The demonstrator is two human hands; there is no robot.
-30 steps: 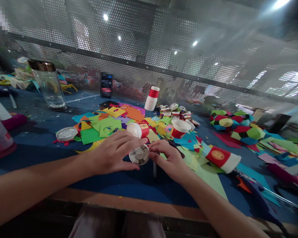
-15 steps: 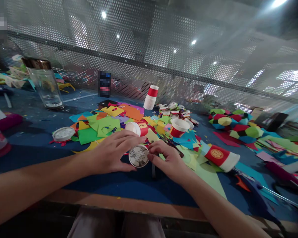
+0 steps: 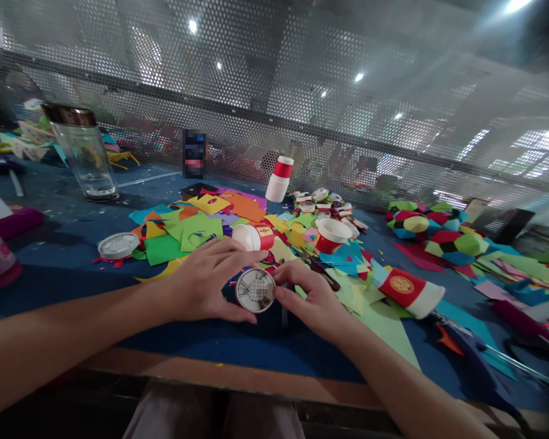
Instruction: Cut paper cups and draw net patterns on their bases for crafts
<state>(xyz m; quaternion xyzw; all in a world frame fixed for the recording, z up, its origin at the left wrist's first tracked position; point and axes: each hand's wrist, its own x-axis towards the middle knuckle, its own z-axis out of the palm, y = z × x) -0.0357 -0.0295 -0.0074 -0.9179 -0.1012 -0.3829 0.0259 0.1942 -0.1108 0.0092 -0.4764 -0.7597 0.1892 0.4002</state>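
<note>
Grasped between both hands near the table's (image 3: 265,347) front edge is a round disc (image 3: 255,290), tilted up; left hand (image 3: 205,281) fingers spread flat, right hand (image 3: 312,300) fingers pinched on its rim.

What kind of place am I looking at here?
Probably a paper-craft workbench in a workshop: a blue table strewn with cut coloured paper, red-and-white paper cups and folded paper balls, fenced by perforated metal mesh.
</note>
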